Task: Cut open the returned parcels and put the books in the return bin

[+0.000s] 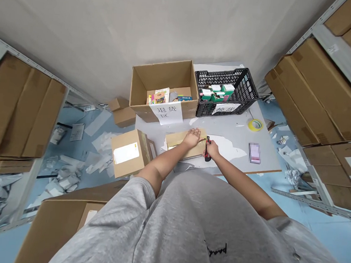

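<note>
Our arms [167, 159] reach forward. Our left hand [192, 137] lies palm down; our right hand [212, 149] curls tightly.

Pale grey table [224, 129] is backing onto wall [160, 21], brown edge showing along near side. At rear, open carton [164, 76] is sitting left, black crate [204, 110] just beside it on right. Low cardboard box [176, 139] is lying near front edge, white patch [233, 150] spreading out to its right. Yellow tape roll [251, 127] and pinkish flat item [255, 153], details blurred, are resting farther right. Blue floor [331, 233] is carrying paper and plastic scraps [101, 142]. Metal racks [338, 33] on both sides are bearing brown boxes [315, 94].
</note>
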`<state>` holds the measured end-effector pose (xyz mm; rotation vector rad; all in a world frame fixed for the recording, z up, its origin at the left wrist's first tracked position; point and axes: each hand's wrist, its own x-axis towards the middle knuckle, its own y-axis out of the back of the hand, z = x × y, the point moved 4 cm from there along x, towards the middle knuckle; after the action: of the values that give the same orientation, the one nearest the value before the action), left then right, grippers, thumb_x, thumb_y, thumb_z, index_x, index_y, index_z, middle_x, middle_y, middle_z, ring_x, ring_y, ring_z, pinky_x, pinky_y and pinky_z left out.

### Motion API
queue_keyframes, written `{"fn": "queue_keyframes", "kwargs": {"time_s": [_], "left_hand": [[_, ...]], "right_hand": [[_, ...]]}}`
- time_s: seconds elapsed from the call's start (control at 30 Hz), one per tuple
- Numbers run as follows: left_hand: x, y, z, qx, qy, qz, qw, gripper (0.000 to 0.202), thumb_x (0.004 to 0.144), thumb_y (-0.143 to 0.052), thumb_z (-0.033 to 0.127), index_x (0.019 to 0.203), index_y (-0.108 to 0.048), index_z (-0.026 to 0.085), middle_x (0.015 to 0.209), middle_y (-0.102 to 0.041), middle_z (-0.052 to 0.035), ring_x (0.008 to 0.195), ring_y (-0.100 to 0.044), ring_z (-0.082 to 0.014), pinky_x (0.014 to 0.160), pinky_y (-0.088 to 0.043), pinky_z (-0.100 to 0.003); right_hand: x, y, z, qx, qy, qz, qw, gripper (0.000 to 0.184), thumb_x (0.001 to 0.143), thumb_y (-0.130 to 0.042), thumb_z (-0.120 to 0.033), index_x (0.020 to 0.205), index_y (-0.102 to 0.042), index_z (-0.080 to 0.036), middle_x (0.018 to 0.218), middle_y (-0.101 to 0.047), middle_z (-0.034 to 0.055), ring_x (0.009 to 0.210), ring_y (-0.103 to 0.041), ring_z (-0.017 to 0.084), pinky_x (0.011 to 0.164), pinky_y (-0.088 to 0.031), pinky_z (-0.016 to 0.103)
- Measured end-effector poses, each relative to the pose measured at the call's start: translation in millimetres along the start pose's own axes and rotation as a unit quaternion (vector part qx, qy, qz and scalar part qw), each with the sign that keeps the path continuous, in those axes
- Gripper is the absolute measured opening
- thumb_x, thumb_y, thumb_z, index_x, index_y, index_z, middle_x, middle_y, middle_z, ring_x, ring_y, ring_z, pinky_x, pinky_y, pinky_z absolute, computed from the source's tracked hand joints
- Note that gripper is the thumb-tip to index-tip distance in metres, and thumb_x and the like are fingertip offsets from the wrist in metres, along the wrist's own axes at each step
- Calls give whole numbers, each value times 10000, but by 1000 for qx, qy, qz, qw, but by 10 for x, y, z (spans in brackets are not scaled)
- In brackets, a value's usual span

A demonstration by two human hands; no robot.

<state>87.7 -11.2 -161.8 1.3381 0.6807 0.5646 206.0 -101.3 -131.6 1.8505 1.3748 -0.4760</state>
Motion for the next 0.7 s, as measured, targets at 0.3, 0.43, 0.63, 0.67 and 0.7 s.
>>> {"fn": "queue_keyframes", "kwargs": {"time_s": [0.3, 0.43, 0.63, 0.67, 0.7], "left_hand": [[-33, 23, 73, -15, 33, -10, 999, 635, 1091, -378, 473, 1560, -470, 56, 1617, -416, -267, 1454, -473, -360, 1219, -326, -524], [-31, 47, 88, -17, 33, -12, 999, 657, 1090, -383, 477, 1553, -463, 19, 1614, -406, -288, 1461, -459, -364, 1219, -323, -518], [-16, 6, 106, -11, 44, -16, 999, 655, 1093, -379, 491, 1551, -473, 34, 1607, -424, -278, 1445, -475, -368, 1207, -340, -524], [-7, 4, 102, -9, 45, -16, 999, 661, 1092, -381, 497, 1548, -475, 28, 1601, -434, -278, 1441, -479, -370, 1206, -344, -520], [3, 4, 97, -6, 46, -17, 999, 667, 1092, -382, 501, 1546, -476, 22, 1598, -439, -277, 1439, -481, -371, 1205, -348, -514]], "right_hand": [[-77, -89, -3, 27, -11, 17, 999, 266, 1100, -420, -354, 1285, -480, -172, 581, -644, 7, 449, -679, 242, 473, -572, 317], [-126, -99, 10, 14, 1, 11, 1000, 241, 1102, -410, -333, 1269, -488, -178, 579, -649, 11, 452, -678, 237, 473, -565, 306], [-106, -121, -22, 30, -12, 31, 999, 251, 1104, -398, -332, 1278, -481, -170, 571, -629, 4, 446, -669, 232, 455, -552, 299], [-109, -130, -17, 32, -11, 31, 999, 252, 1104, -402, -336, 1280, -481, -174, 568, -628, 1, 443, -667, 231, 455, -553, 299], [-115, -139, -6, 34, -9, 29, 999, 253, 1104, -404, -340, 1282, -482, -178, 565, -627, -4, 443, -668, 230, 458, -556, 299]]}}
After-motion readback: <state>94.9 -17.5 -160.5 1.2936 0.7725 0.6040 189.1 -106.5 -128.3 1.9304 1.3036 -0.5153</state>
